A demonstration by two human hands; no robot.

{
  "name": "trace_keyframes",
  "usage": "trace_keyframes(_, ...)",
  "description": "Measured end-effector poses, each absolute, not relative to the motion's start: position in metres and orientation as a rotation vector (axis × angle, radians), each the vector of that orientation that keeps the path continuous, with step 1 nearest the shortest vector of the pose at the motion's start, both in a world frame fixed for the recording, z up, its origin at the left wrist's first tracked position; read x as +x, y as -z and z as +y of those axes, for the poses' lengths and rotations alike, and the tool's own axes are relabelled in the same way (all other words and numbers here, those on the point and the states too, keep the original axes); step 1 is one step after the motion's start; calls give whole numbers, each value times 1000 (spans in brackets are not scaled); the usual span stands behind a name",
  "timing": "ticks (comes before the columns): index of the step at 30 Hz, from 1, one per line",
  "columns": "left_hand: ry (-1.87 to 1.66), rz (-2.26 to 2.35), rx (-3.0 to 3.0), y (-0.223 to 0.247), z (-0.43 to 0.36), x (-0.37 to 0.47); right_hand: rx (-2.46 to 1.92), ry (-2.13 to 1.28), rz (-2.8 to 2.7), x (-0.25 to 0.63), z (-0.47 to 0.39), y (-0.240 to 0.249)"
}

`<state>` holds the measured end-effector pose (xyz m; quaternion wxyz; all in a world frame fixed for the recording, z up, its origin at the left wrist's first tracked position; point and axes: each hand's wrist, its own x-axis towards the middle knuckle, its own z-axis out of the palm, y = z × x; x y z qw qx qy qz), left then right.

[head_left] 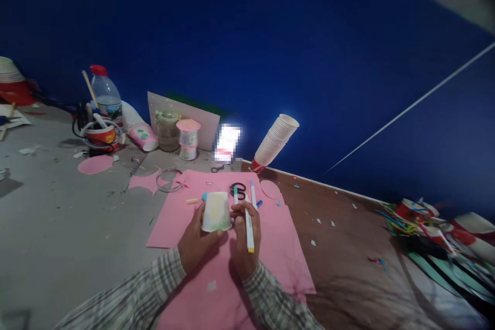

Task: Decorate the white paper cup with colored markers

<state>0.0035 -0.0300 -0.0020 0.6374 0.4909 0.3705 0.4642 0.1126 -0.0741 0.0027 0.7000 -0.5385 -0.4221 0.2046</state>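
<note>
My left hand (195, 240) is closed around a white paper cup (216, 211), held upside down above pink paper. Faint yellow marks show on the cup's side and green strokes along its rim. In my right hand (244, 234) is a white marker (249, 232) with a yellow end pointing toward me, beside the cup. Just beyond the hands lie black-handled scissors (237, 191), a green-ended marker (235, 194), a marker with a pale lilac end (253, 195) and a blue cap (260, 203). Pink paper sheets (282, 258) spread beneath both hands.
A leaning stack of paper cups (276, 139) stands against the blue wall. A decorated cup tower (188, 139), a glass jar (168, 131), a plastic bottle (105, 94) and a tape ring (169, 180) sit at the back left. Craft scraps and cups (417, 211) lie at right.
</note>
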Motion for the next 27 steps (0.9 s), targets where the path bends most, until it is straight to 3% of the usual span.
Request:
trace_keyframes(6,-1050,778,1032,-9,-28,3,-1222,-404,-1011,112,-76,-2)
trace_keyframes(16,-1007,730,1109,13,-27,3,-1303,-326,-1181,105,-82,-1)
trace_keyframes(27,-1011,694,1050,11,-26,4,-1219,-535,-1138,114,-77,-1)
